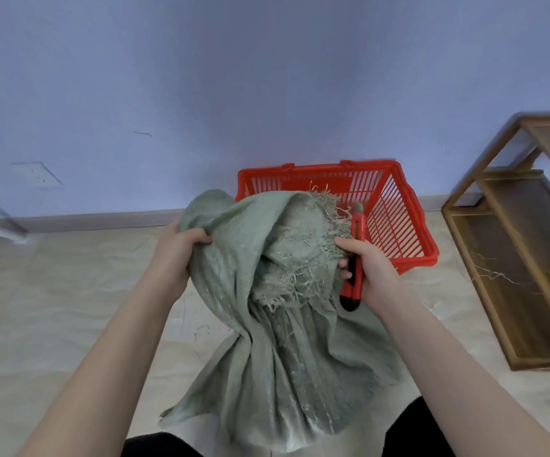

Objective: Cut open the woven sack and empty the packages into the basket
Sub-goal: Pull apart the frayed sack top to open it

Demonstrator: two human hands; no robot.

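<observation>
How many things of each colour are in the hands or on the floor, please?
Red: 2, the basket and the utility knife
Green: 1, the woven sack
Brown: 1, the wooden shelf
Total: 4

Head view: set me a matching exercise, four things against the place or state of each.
Things:
1 woven sack
2 utility knife
3 basket
4 wooden shelf

Place or state:
A red slatted plastic, behind the sack
B held in the right hand
C far right, on the floor
D frayed at the edge, gripped by the left hand

Pairs: 1-D, 2-B, 3-A, 4-C
</observation>
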